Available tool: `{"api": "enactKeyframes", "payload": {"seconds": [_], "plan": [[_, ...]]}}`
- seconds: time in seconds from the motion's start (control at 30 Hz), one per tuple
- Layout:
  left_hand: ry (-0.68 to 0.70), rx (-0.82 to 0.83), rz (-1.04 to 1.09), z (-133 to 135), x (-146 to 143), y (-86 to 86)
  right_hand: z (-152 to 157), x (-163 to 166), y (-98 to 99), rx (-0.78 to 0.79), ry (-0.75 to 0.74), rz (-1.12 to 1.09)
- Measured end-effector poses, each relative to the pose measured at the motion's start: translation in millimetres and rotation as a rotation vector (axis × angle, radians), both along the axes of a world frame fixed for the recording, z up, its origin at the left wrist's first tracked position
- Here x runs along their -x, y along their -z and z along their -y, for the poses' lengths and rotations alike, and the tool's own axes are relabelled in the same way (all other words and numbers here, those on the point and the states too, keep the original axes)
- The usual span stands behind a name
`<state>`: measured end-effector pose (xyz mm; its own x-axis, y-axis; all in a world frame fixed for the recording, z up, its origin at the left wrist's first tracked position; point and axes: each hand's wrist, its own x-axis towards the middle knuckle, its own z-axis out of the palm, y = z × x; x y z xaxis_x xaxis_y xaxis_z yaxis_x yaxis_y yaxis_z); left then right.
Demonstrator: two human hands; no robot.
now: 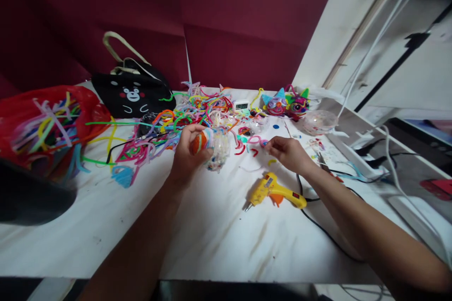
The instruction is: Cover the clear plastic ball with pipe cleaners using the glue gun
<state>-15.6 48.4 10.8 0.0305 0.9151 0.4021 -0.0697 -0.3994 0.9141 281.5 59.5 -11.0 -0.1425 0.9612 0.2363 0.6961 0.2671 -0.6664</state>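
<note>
My left hand (186, 153) is wrapped round a clear rounded plastic piece (219, 148), partly covered in orange, white and blue pipe cleaner and dotted with coloured bits. Over the table to the right, my right hand (287, 153) has its thumb and fingertips pinched together at a small blue and pink piece (264, 142). A pink pipe-cleaner loop (253, 139) lies just left of those fingertips. Short red pipe-cleaner pieces (240, 150) lie between the hands. Below my right hand, a yellow glue gun (270, 191) rests on its side, nozzle towards the lower left.
Tangled pipe cleaners (201, 103) spread across the back. A red bag (92, 108) of them and a black tote (132, 96) stand left. Finished-looking cat heads (275, 102), a clear bowl (319, 122) and pliers (322, 161) are right. The glue gun's black cord (328, 233) trails right.
</note>
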Motion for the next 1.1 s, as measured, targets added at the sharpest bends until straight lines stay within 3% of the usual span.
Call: {"api": "enactKeyframes", "payload": {"seconds": [0.33,0.6,0.83,1.1], "plan": [[-0.178,-0.024,0.104,-12.0,21.0,-6.6,-36.2,50.2,2.6,-0.07,-0.376,0.439],[-0.177,-0.02,0.048,-9.5,20.1,-10.5,-47.3,65.1,7.3,-0.07,-0.474,0.572],[-0.028,0.037,-0.074,-0.1,8.9,-11.8,-40.8,63.4,3.1,-0.064,-0.456,0.39],[0.041,0.012,-0.334,10.3,-3.8,-4.8,3.7,40.6,-53.1,-0.005,-0.452,-0.059]]}}
